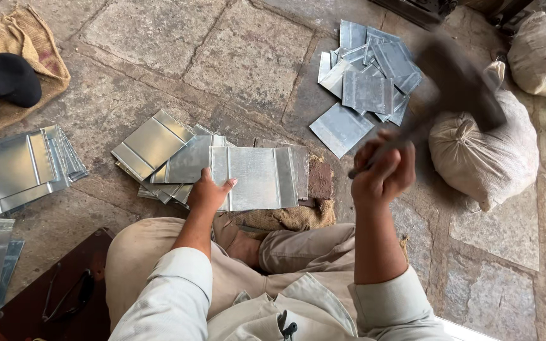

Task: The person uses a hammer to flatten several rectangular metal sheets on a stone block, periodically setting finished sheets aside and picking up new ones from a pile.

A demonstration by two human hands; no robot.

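A: Item 1, metal sheet [257, 178]: flat at frame centre, long axis left to right, folded ribs running top to bottom, lying on a block [319, 180] over burlap.
B: Hands?
A: Left hand [208, 191]: pressed flat on the sheet's left edge, fingers spread, gripping nothing. Right hand [382, 172]: clenched round the handle of a hammer [456, 85], head raised and motion-blurred at upper right.
B: Key relation?
A: The sheet lies down and left of the hammer head; the right hand is nearer its right edge, the left hand already touches it.
B: Surroundings?
A: 1 pile of sheets [159, 151] just left, partly under the sheet; 1 scattered pile [368, 82] above; 1 stack [20, 167] at far left; 1 tied sack [488, 151] right of the right hand. Nothing stands between hammer and sheet.
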